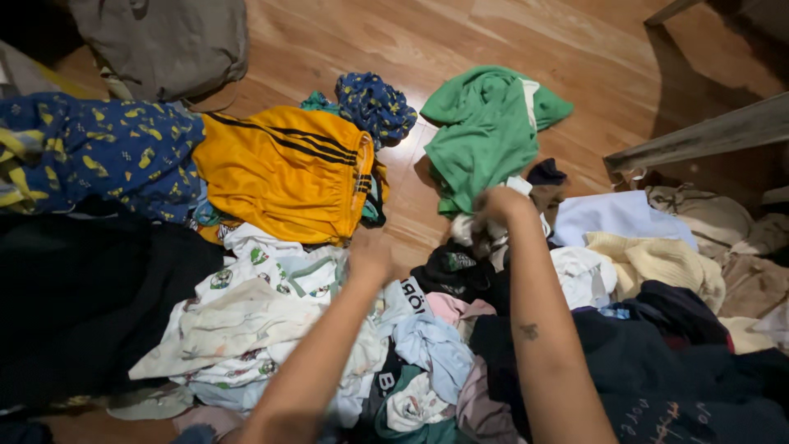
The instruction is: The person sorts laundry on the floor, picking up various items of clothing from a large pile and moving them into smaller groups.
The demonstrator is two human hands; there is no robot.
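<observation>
white cloth (pixel 470 228) under right hand (pixel 497 205)

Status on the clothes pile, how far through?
Looks early. Set apart on the wood floor: an orange shorts-like garment, a green garment and a blue patterned piece, none clearly folded. In hand: the right hand grips a small pale cloth; the left hand reaches into the heap. Left: the mixed heap below both arms remains jumbled.
</observation>
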